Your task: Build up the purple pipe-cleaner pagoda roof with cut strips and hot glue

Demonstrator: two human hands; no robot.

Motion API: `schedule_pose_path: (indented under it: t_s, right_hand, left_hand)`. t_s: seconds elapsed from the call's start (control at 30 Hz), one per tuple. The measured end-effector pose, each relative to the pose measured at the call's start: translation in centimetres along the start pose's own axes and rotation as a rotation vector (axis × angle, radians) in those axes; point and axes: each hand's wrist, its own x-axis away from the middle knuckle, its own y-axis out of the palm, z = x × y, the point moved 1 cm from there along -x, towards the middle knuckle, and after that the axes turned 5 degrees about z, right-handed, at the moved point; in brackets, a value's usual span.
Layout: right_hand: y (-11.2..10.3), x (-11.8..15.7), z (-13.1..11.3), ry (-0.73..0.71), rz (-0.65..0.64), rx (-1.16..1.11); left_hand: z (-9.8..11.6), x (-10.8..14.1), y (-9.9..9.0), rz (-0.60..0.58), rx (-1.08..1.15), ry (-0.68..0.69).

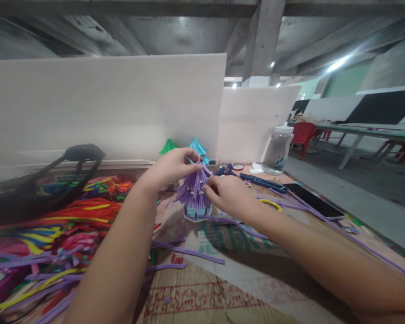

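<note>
Nearest the person, a printed sheet (249, 288) covers the desk (381, 236), and a heap of coloured strips (97, 207), too many to count, fills the left side. Just this side of the work I make out three loose purple strips (192, 254); others trail off to the right.

Then comes the one purple model (192, 191), upright mid-desk between the two hands, its fringed roof above pale blue walls. The left hand (177, 165) has thumb and forefinger closed about the peak. The right hand (227, 193) has its fingers bunched together at the roof's right side, seemingly pinching a short purple strip (207, 171) that slopes down from the peak. I'd judge the step to be fixing that strip onto the roof; the next move calls for keeping the peak steady while pressing the strip flat.

To the right lie one phone (312, 200) and one blue cutter (265, 182), with one clear bottle (278, 150) beyond. Behind the model stand two more cones, one green (169, 146), one blue (198, 146), before two pale panels (104, 103). Farther off I see one red chair (303, 137) plainly, and more red seats too hidden to count
</note>
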Motion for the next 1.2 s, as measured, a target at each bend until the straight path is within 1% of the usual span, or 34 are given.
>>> schedule_pose_path:
  t_s: [0.13,0.27,0.5,0.67,0.83,0.93,1.2]
  right_hand:
    - [-0.26,-0.09,0.13,0.037,-0.031,-0.061]
    - [-0.24,0.0,0.07,0.034,-0.035,-0.08]
    - [-0.18,0.12,0.04,0.028,-0.056,-0.07]
    - [-0.36,-0.03,-0.01,0.048,-0.038,-0.073]
    - [-0.39,0.0,-0.05,0.049,-0.038,-0.07]
    - [-0.41,0.09,-0.06,0.033,-0.047,-0.067]
    - [-0.51,0.0,0.13,0.047,-0.052,-0.09]
  left_hand:
    - [0.27,0.11,0.16,-0.008,0.006,-0.011]
    - [0.45,0.16,0.23,-0.012,0.02,-0.04]
    - [0.34,0.09,0.21,-0.007,0.008,-0.03]
    - [0.67,0.16,0.1,-0.001,0.019,-0.013]
    - [0.99,0.23,0.1,0.0,0.01,-0.023]
    - [0.86,0.19,0.14,-0.003,0.02,-0.027]
    - [0.45,0.12,0.19,-0.005,0.0,-0.025]
